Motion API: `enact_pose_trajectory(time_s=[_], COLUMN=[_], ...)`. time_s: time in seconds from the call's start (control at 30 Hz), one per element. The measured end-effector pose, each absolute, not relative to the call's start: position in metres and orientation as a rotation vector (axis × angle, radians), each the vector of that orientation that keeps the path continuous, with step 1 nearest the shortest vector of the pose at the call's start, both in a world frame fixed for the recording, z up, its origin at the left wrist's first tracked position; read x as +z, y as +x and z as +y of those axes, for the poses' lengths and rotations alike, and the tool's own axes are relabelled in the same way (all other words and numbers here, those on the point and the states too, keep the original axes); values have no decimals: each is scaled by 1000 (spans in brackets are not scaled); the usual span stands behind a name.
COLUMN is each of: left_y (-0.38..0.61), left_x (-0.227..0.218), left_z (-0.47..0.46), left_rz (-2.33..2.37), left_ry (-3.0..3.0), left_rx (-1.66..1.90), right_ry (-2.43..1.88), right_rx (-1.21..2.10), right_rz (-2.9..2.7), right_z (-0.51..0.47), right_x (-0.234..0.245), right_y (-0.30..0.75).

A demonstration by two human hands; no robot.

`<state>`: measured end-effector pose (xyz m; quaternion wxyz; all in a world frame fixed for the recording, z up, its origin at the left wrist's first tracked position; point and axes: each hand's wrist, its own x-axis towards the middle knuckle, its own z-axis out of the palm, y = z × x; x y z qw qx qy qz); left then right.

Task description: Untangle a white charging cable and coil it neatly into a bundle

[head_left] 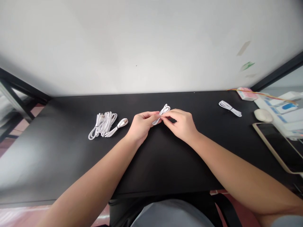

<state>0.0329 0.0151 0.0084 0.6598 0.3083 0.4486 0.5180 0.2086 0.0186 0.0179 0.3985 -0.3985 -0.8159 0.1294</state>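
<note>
Both my hands meet over the middle of a black table (71, 164). My left hand (142, 124) and my right hand (181, 124) pinch a small coiled white cable (163, 112) between their fingertips, its loops sticking out toward the wall. A pile of white cables (105, 124) lies to the left of my left hand, one of its plugs pointing right. Another bundled white cable (230, 108) rests far to the right, apart from both hands.
At the right edge lie a tablet or phone with a dark screen (278, 145), a white mouse (263, 115), white and blue boxes (284, 110) and a pink packet (246, 93). A white wall stands behind the table.
</note>
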Motion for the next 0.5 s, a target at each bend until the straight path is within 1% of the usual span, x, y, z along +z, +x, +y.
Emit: enact_pose_trajectory(time_s=[0.17, 0.33, 0.5], left_y=[28, 27, 29], left_x=[6, 8, 6], left_z=[14, 12, 12], left_rz=[993, 1097, 1189], left_ry=[857, 1041, 1045], left_rx=[1137, 1097, 1145], right_ry=[-1031, -1027, -953], right_rx=[354, 395, 357], right_rz=[-2027, -2013, -2033], right_z=[18, 18, 20], right_x=[20, 19, 14], right_y=[211, 212, 209])
